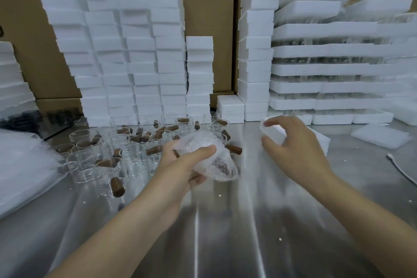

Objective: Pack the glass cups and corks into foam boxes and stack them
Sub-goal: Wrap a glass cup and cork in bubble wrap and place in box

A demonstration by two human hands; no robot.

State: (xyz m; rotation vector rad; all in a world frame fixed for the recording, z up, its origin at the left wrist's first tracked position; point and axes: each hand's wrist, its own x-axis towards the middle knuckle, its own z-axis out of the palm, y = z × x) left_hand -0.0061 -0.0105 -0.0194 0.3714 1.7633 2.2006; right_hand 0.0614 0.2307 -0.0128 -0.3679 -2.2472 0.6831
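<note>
Mid-pack, by the look of it: gripping a crumpled clear bubble-wrap bundle (203, 142) in the left hand (180, 165), fingers (198, 180) curled tight round it, just above the shiny steel table (225, 232). Cannot make out the contents through the wrap. Pinching the near end of a small white foam box (275, 132), flat on the table just right of the bundle, with the right hand (300, 149), fingers narrow, thumb below and forefinger on top. Left of the bundle, a crowd of clear glass cups (88, 165) and loose brown corks (117, 185); behind, tall stacks of white foam boxes (135, 52). Next, probably: open the box, seat the bundle inside, close, then stack
</note>
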